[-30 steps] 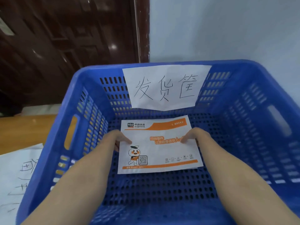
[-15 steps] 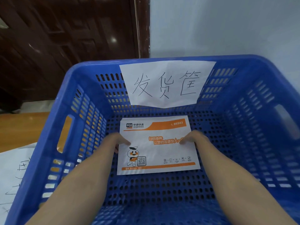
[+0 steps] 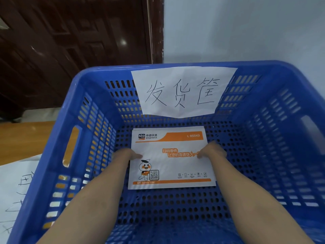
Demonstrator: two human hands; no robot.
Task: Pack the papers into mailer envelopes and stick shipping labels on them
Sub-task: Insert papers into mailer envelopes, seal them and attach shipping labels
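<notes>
**Mailer sitting in the blue crate**

Big blue perforated crate [image 3: 263,155] fills most of the view, with a handwritten paper sign [image 3: 182,90] taped on its far wall. Flat on the crate floor lies a white and orange express mailer envelope [image 3: 168,166]. Left hand [image 3: 126,154] and right hand [image 3: 213,150] each grip a side edge of it, thumbs on top, fingers tucked underneath.
</notes>
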